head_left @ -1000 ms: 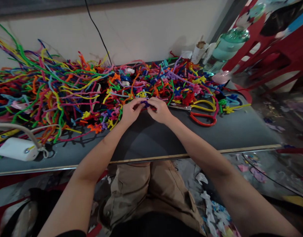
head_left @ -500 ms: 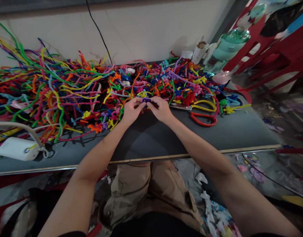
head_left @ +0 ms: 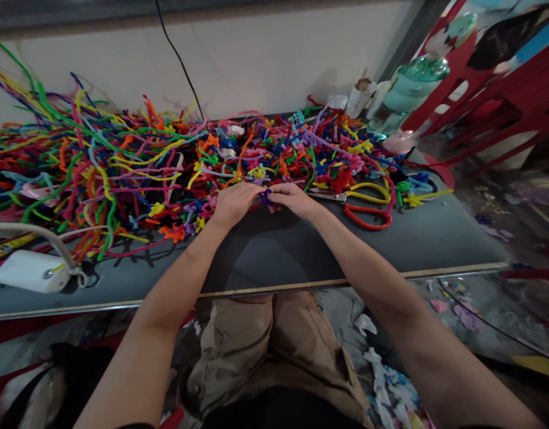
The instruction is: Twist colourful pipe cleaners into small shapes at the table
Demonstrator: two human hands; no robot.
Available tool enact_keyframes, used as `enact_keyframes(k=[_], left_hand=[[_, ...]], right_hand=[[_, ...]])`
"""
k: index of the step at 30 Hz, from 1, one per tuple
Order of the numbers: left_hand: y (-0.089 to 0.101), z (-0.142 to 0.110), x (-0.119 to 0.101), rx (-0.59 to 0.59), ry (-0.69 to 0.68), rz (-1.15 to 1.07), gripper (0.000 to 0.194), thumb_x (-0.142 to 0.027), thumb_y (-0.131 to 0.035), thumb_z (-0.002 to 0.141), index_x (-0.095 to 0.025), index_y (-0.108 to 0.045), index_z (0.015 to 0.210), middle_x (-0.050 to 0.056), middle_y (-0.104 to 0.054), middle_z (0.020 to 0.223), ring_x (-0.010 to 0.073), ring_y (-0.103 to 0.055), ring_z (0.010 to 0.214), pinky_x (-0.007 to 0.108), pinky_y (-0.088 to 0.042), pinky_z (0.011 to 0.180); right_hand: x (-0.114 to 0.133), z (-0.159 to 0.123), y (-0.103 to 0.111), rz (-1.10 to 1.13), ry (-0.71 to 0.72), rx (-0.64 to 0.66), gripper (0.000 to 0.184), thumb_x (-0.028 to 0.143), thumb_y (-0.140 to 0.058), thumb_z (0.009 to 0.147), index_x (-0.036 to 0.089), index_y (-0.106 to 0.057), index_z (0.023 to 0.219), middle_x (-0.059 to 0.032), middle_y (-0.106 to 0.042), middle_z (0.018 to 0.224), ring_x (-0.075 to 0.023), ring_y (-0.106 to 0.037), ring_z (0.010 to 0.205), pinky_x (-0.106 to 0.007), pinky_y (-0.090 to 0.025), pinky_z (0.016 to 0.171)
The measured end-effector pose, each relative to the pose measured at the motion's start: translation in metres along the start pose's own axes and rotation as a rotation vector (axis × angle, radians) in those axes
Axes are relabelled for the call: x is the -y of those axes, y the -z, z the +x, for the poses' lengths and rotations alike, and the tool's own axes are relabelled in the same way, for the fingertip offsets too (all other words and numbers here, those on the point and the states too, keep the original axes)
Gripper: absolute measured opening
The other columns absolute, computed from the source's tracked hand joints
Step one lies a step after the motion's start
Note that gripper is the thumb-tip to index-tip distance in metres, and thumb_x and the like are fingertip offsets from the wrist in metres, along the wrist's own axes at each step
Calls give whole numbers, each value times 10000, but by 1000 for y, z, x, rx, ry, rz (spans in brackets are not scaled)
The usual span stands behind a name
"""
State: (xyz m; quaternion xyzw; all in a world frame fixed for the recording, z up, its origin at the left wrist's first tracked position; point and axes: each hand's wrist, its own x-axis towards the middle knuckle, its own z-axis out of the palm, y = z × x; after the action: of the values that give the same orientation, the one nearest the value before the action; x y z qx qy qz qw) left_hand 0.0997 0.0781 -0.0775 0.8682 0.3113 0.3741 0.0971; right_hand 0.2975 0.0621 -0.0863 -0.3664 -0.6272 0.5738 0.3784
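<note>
My left hand [head_left: 233, 202] and my right hand [head_left: 292, 199] meet at the middle of the dark table [head_left: 274, 250]. Both pinch a small purple pipe-cleaner piece [head_left: 266, 196] between their fingertips. The fingers of both hands are curled closed around it. Right behind the hands lies a big heap of coloured pipe cleaners [head_left: 122, 161] and several small twisted pipe-cleaner shapes [head_left: 328, 155].
Red-and-yellow handled scissors [head_left: 368, 205] lie just right of my right hand. A white lamp base [head_left: 30, 271] sits at the table's left front. A green bottle [head_left: 411, 83] and paper cups [head_left: 361, 95] stand at the back right. Scraps litter the floor [head_left: 390, 369].
Both hands have lowered slightly toward the table, still working the purple piece, which has turned between the fingertips. The view has shifted a little.
</note>
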Motion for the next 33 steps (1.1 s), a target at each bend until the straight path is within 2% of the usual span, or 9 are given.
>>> enact_keyframes(k=[4, 8, 13, 17, 21, 24, 26, 29, 33], left_hand=[[8, -1, 0, 84, -96, 84, 275, -314, -457, 955, -230, -717, 987, 80, -733, 954, 179, -677, 926, 309, -513, 853], [14, 1, -1, 158, -175, 157, 301, -281, -407, 970, -222, -701, 1001, 84, -727, 976, 177, -666, 938, 310, -506, 841], [10, 3, -4, 197, -171, 169, 272, -303, -435, 941, -212, -691, 926, 85, -710, 911, 188, -648, 885, 304, -494, 768], [-1, 3, -9, 194, -26, 145, 218, -312, -523, 872, -177, -689, 830, 89, -680, 794, 206, -625, 780, 300, -455, 673], [-11, 5, -12, 154, 290, -4, 207, -270, -568, 810, -161, -646, 652, 23, -602, 597, 148, -539, 577, 265, -398, 580], [-12, 7, -9, 161, 410, -144, 274, -299, -532, 851, -153, -653, 654, 13, -615, 595, 137, -556, 583, 252, -426, 601], [-8, 6, -6, 130, 341, -125, 290, -321, -495, 899, -147, -695, 782, 43, -687, 730, 156, -621, 698, 260, -466, 674], [-2, 3, -1, 93, 71, 74, 268, -302, -478, 938, -174, -698, 1021, 86, -719, 988, 185, -651, 926, 296, -486, 810], [5, 1, 1, 144, -217, 300, 286, -245, -413, 977, -196, -682, 1061, 83, -714, 993, 171, -647, 949, 285, -488, 804]], right_hand=[[1, -3, 4, -37, -19, 29, 240, 340, -629, 827, 164, -559, 679, 25, -587, 541, -58, -444, 463, -186, -335, 458], [2, -4, 8, -86, -44, 22, 257, 347, -653, 802, 166, -553, 649, 47, -515, 491, -57, -405, 452, -190, -285, 441], [4, -5, 9, -235, -1, -51, 225, 334, -652, 765, 160, -594, 636, 48, -483, 518, -68, -396, 488, -219, -296, 480], [8, -6, 4, -531, 124, -130, 149, 247, -614, 737, 164, -600, 613, 25, -520, 563, -92, -434, 540, -244, -333, 540], [12, -7, -6, -865, 259, -226, 172, 177, -558, 721, 168, -553, 549, -9, -538, 603, -117, -456, 596, -266, -333, 591], [12, -6, -8, -896, 260, -283, 197, 200, -540, 749, 163, -546, 555, -22, -541, 618, -118, -449, 599, -267, -327, 595], [11, -6, -4, -809, 212, -300, 181, 226, -556, 751, 157, -564, 584, -11, -534, 603, -108, -445, 580, -259, -326, 587], [7, -4, 5, -624, 110, -261, 179, 277, -581, 749, 149, -597, 625, 14, -512, 571, -92, -430, 552, -246, -319, 562], [4, -3, 11, -385, 35, -128, 236, 359, -611, 737, 143, -629, 644, 30, -489, 556, -75, -391, 529, -237, -298, 523]])
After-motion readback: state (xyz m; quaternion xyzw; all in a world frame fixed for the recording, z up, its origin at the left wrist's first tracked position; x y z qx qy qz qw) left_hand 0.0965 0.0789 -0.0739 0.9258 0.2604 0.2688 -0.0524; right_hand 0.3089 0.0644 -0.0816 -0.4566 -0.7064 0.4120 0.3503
